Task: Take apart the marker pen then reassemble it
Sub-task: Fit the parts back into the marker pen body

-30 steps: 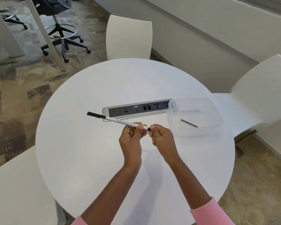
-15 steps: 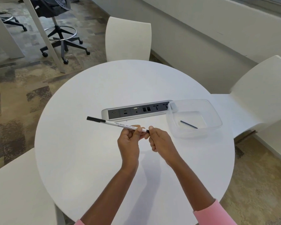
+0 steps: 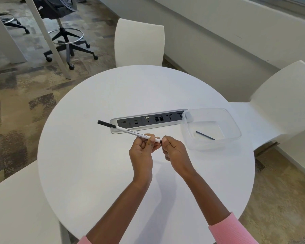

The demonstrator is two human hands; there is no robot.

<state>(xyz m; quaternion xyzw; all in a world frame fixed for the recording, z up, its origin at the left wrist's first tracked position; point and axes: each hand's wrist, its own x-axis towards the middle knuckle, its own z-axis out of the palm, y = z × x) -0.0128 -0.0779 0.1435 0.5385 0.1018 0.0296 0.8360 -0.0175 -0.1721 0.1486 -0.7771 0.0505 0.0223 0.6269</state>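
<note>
Pink-sleeved, gripping marker (image 3: pixel 130 132) at mid-frame in left hand (image 3: pixel 142 152), pinching its dark end with right hand (image 3: pixel 174 153); judging by rod (image 3: pixel 205 135) in tub (image 3: pixel 211 146) at right, partly dismantled, reassembly pending.

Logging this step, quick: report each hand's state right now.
Left hand: grips the marker pen by its white barrel.
Right hand: fingers curled, pinching the same pen's dark end.

an office: round meeting table (image 3: pixel 95 173) with power strip (image 3: pixel 148 120), swivel chair (image 3: pixel 63 23).
</note>
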